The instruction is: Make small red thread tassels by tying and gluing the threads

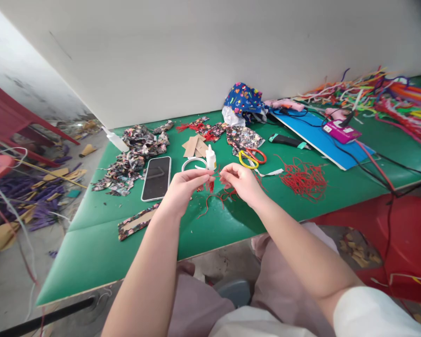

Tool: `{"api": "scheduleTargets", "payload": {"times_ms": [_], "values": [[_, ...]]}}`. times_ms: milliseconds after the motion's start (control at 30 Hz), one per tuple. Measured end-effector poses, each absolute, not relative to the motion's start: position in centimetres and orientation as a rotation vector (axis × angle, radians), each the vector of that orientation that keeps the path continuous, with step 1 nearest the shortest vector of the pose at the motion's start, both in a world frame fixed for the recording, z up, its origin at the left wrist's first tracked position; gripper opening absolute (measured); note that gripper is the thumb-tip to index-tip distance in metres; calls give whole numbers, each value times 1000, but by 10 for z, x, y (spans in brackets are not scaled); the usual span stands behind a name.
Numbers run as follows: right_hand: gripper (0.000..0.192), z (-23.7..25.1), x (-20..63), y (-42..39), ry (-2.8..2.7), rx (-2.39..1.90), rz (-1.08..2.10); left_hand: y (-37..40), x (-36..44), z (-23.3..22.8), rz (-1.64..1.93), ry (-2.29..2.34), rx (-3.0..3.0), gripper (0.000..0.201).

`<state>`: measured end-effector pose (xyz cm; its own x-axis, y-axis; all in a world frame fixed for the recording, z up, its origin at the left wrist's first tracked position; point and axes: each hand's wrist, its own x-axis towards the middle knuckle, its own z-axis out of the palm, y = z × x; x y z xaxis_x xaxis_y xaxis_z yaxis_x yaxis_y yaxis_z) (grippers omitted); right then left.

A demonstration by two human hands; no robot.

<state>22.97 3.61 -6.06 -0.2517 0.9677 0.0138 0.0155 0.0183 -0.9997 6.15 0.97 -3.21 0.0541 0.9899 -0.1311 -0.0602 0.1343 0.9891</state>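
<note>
Left hand (184, 185) and right hand (240, 180) each pinch an end of a red cord (211, 186) just above the table (91, 243), close together, likely for fine finger work. Glue bottle (211, 158) just beyond fingertips; phone (156, 178) beside left hand; scissors (252, 157) beyond right.

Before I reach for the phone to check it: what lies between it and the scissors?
In the head view, a white hoop and small glue bottle lie between the phone and scissors.

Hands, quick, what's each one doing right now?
Left hand: fingers pinched shut on the red cord.
Right hand: fingers pinched on the same red cord, above the green table.
</note>
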Motion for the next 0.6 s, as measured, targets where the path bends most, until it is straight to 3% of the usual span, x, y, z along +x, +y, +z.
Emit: {"api": "scheduleTargets", "payload": {"times_ms": [400, 600], "values": [[12, -59, 227, 32, -1497, -1061, 1354, 16, 64, -42, 1364, 1291, 1027, 22], [13, -59, 221, 22, -1733, -1052, 1114, 17, 67, -42, 1442, 1281, 929, 21]]}}
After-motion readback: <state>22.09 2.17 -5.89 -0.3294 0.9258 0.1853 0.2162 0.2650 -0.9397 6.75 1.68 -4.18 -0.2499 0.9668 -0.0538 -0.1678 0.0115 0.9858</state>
